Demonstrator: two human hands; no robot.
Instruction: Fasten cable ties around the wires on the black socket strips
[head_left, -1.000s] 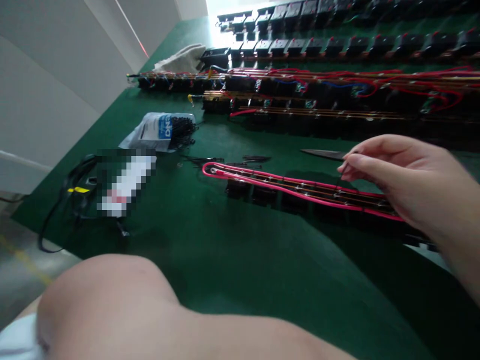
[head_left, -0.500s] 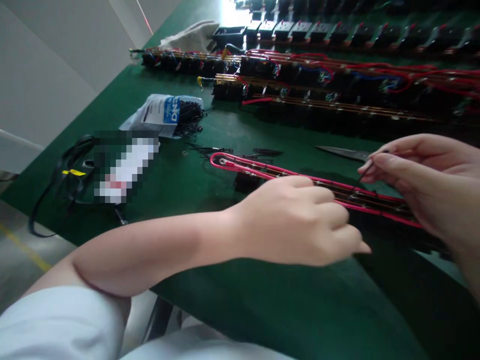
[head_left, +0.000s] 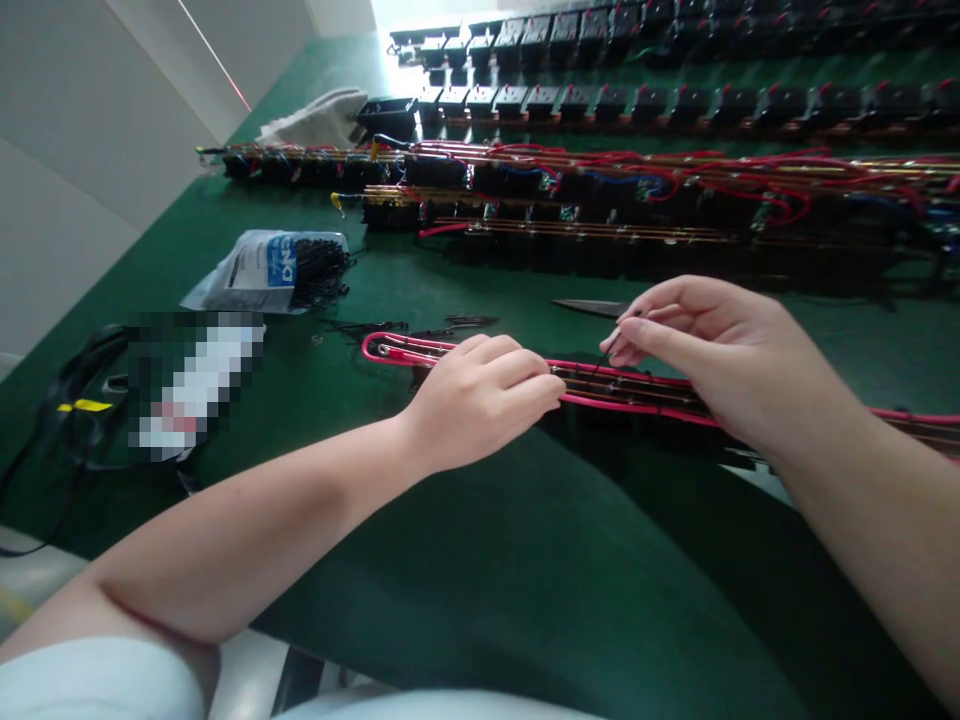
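Note:
A long strip of black socket modules wired with red wire and copper bars lies across the green table in front of me. My left hand rests on the strip near its left end, fingers curled and pressed down on the wires. My right hand hovers just above the strip's middle, thumb and forefinger pinched on a thin black cable tie. Scissors lie just behind my right hand.
A plastic bag of black cable ties lies at the left, loose ties beside it. A black cable and a blurred-out item sit near the left table edge. Several more wired socket strips fill the back, with a cloth glove.
My left arm came up from below and the hand moved onto the strip, then shifted left along it. My right hand kept its pinch on the tie and moved left.

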